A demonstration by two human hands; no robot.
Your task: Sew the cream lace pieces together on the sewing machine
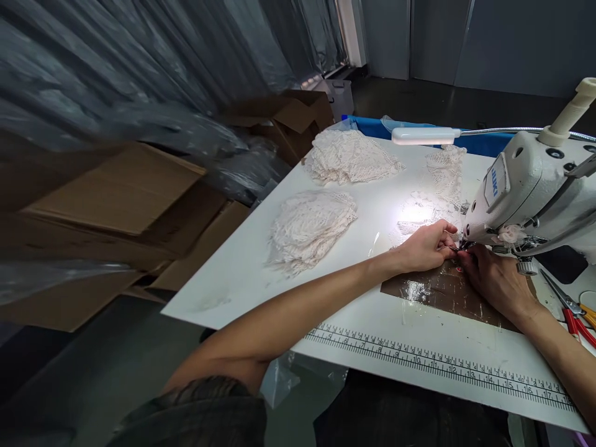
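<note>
At the needle area of the white sewing machine [521,186], my left hand [426,247] is curled with its fingertips pinched together. My right hand [496,279] lies beside it on the brown plate [433,295], fingers bent toward the same spot. What the fingertips pinch is too small and dark to name. Pale lace [428,208] lies brightly lit just beyond my left hand under the lamp [426,135].
Two heaps of cream lace [310,226] [349,155] lie on the white table [242,273]. A printed ruler [442,363] runs along the front edge. Scissors with red and orange handles [572,310] lie at the right. Cardboard boxes [116,205] stand left of the table.
</note>
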